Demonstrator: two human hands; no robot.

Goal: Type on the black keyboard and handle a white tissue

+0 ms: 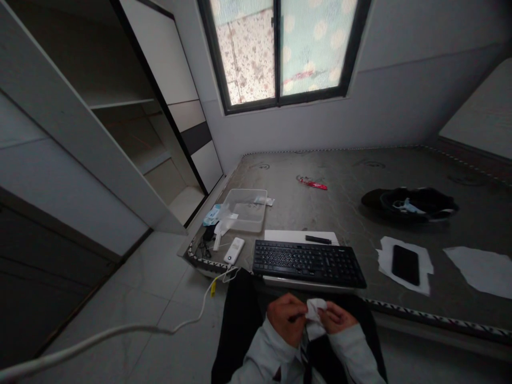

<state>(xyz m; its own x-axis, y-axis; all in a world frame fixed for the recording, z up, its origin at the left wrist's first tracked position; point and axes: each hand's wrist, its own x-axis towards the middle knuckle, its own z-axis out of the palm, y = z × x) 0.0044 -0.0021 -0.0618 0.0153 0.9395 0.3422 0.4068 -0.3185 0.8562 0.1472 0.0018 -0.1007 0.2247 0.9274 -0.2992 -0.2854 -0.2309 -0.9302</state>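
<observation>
Above my lap, my left hand [287,318] and my right hand [337,317] pinch a small crumpled white tissue [316,319] between them. My left fingers close on its left edge and my right fingers on its right edge. Part of the tissue hangs down between the hands. Just beyond them a black keyboard [308,262] lies at the mattress edge, apart from both hands. Under it is a white flat sheet or box [276,235], with a short black stick-like object [318,240] on top.
On the mattress [340,176] are a clear plastic bin [250,218], a white device [234,250], a red item [318,185], a dark cap [428,202], and a black phone [405,264] on white paper. Another paper [484,269] lies right. A white cable [132,328] crosses the left floor.
</observation>
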